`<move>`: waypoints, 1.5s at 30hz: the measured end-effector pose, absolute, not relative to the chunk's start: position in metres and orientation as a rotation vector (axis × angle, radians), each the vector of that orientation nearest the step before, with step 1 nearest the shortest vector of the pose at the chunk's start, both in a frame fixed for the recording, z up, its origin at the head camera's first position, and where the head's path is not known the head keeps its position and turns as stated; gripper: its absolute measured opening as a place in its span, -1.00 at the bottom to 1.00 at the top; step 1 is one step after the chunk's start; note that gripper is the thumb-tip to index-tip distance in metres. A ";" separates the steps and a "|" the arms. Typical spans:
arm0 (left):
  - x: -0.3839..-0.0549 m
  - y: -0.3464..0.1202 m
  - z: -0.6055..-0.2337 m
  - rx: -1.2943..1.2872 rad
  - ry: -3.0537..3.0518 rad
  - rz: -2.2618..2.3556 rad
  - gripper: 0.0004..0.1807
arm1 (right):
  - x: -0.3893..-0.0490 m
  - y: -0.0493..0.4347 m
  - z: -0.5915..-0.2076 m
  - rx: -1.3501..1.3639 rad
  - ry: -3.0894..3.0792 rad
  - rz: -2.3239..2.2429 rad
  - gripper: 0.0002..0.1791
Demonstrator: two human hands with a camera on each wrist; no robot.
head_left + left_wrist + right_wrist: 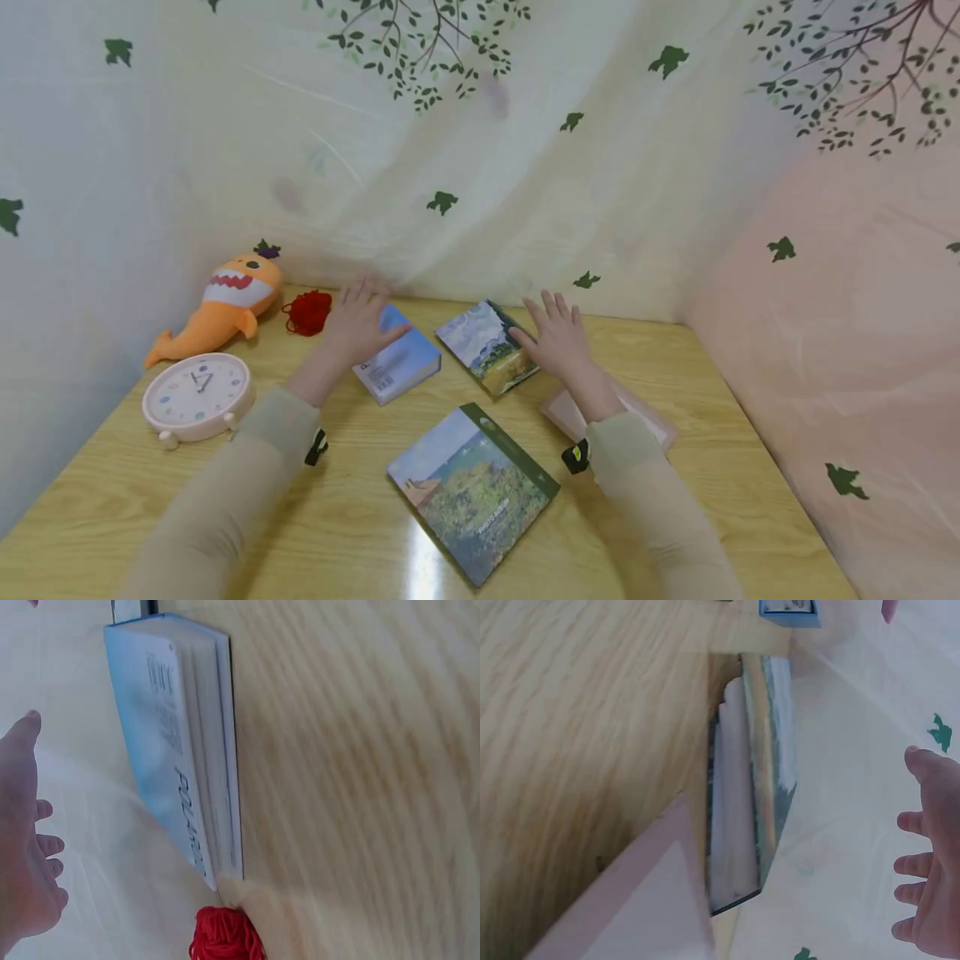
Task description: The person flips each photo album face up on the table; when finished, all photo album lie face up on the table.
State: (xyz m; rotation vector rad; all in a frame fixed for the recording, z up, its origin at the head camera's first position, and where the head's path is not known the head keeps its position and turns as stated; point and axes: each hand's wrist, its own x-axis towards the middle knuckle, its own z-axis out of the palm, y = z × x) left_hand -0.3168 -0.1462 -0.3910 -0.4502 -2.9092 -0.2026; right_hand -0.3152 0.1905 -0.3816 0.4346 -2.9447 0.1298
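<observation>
My left hand [358, 327], fingers spread, hovers over the left part of a blue photo album [405, 354]. In the left wrist view that album [157, 742] lies flat, its page edges facing the camera, and the hand [26, 840] is apart from it. My right hand [558, 337] hovers with spread fingers by the right edge of a landscape-painted album [483, 346]; the right wrist view shows the hand [937, 855] apart from this album [739, 787]. A pink flat item [645, 412] lies under the right wrist. Nearer the front lies a larger green-spined photo album [476, 496].
At the left stand an orange shark plush [221, 308] and a pink alarm clock [198, 396]. Red yarn [309, 313] lies behind the left hand, near the back edge. A printed cloth [480, 167] hangs behind and beside the wooden table [337, 533].
</observation>
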 end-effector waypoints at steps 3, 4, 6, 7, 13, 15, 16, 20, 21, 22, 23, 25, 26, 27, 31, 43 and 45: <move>-0.320 -0.150 -0.387 -0.445 -2.936 -0.178 -0.03 | -0.317 0.183 -0.376 0.465 -2.945 0.116 -0.20; -0.321 -0.151 -0.386 -0.445 -2.941 -0.174 -0.01 | -0.317 0.180 -0.374 0.478 -2.942 0.111 -0.21; -0.323 -0.154 -0.384 -0.444 -2.944 -0.167 0.00 | -0.319 0.173 -0.370 0.510 -2.935 0.099 -0.21; -0.323 -0.155 -0.384 -0.445 -2.943 -0.170 0.01 | -0.319 0.169 -0.369 0.528 -2.934 0.096 -0.20; -0.328 -0.165 -0.389 -0.453 -2.935 -0.199 0.06 | -0.325 0.144 -0.366 0.647 -2.937 0.078 -0.21; -0.329 -0.168 -0.393 -0.456 -2.932 -0.184 0.07 | -0.326 0.136 -0.367 0.682 -2.946 0.067 -0.21; -0.330 -0.170 -0.395 -0.460 -2.932 -0.178 0.07 | -0.326 0.132 -0.368 0.703 -2.949 0.060 -0.21; -0.332 -0.175 -0.403 -0.472 -2.938 -0.163 0.07 | -0.326 0.119 -0.377 0.795 -2.951 -0.010 -0.21; -0.332 -0.176 -0.405 -0.472 -2.939 -0.160 0.06 | -0.327 0.116 -0.381 0.829 -2.941 -0.017 -0.20; -0.333 -0.177 -0.406 -0.473 -2.946 -0.156 0.06 | -0.327 0.114 -0.385 0.861 -2.929 -0.024 -0.20; -0.333 -0.178 -0.407 -0.472 -2.952 -0.157 0.07 | -0.328 0.112 -0.390 0.895 -2.913 -0.037 -0.20; -0.333 -0.179 -0.411 -0.475 -2.959 -0.179 0.07 | -0.329 0.109 -0.397 0.966 -2.893 -0.026 -0.18; -0.334 -0.179 -0.412 -0.477 -2.962 -0.187 0.07 | -0.330 0.108 -0.401 0.999 -2.886 -0.017 -0.17; -0.334 -0.179 -0.414 -0.480 -2.963 -0.199 0.07 | -0.331 0.107 -0.405 1.025 -2.878 -0.023 -0.16; -0.337 -0.178 -0.421 -0.507 -2.964 -0.251 0.07 | -0.334 0.104 -0.417 1.148 -2.878 0.015 -0.13; -0.346 -0.179 -0.432 -0.586 -3.037 -0.422 -0.02 | -0.343 0.095 -0.432 1.286 -2.922 0.103 -0.29; -0.348 -0.179 -0.432 -0.616 -3.040 -0.474 -0.06 | -0.345 0.094 -0.434 1.284 -2.927 0.107 -0.34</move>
